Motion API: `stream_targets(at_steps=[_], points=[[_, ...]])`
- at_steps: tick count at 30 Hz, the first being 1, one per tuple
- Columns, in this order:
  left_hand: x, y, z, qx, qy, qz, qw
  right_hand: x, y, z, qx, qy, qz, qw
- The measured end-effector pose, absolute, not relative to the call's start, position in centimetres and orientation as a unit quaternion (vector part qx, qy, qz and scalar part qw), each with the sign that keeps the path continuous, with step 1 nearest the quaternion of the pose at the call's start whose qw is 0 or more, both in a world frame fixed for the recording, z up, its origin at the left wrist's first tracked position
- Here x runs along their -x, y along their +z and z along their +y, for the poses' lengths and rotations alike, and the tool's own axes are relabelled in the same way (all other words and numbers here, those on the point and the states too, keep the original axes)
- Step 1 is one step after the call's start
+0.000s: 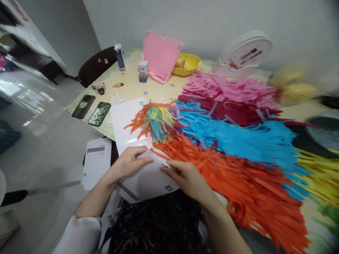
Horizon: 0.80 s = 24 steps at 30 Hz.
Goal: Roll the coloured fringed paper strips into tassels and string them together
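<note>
My left hand (129,163) and my right hand (185,176) both grip a sheet of white paper (148,178) at the table's near edge, fingers curled over its top edge. Just beyond the sheet lies a heap of orange paper strips (238,180). A small bundle of mixed-colour strips (157,121) rests on another white sheet (124,121) past my left hand. Blue strips (238,137), dark red strips (233,113) and pink strips (227,90) lie further back.
Two phones (91,109) lie at the table's left edge. Two drink cartons (143,70), a pink stand (161,56), a yellow bowl (189,63) with fruit and a white round case (246,51) stand at the back. Yellow strips (320,173) lie right. Papers (96,160) rest below left.
</note>
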<state>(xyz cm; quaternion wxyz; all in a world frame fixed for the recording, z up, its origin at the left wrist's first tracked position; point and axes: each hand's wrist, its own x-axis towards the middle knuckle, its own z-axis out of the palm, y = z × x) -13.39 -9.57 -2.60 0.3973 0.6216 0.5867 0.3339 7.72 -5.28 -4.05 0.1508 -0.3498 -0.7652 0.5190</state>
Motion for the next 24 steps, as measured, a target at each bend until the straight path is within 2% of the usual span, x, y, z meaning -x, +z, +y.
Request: stream_targets(at_steps=[3,7,9,12,16,24], points=[[15.7,-3.3,-11.9,-0.604,0.325,0.59,0.426,-5.9,-4.4,-6.3,0.342,0.49,-0.791,0.134],[19.6,-2.9,-15.2,-0.617,0.239,0.627,0.41,-3.0,-5.1,-6.9,0.264,0.536,-0.798,0.081],[21.0,-2.9,-16.5,-0.635,0.205,0.649,0.366,-1.7,-5.7,-6.1,0.265,0.525,-0.803,0.101],[21.9,-3.9,-17.2,-0.669,0.17,0.667,0.28,0.1,-7.5,-4.1,0.333,0.43,-0.822,0.169],[21.3,-6.6,-16.3,-0.709,0.136,0.665,0.194,1.5,-10.1,-2.5,0.37,0.361,-0.832,0.201],[21.0,-9.5,-15.1,-0.731,0.098,0.662,0.134,4.9,-11.3,-5.0,0.262,0.291,-0.888,0.241]])
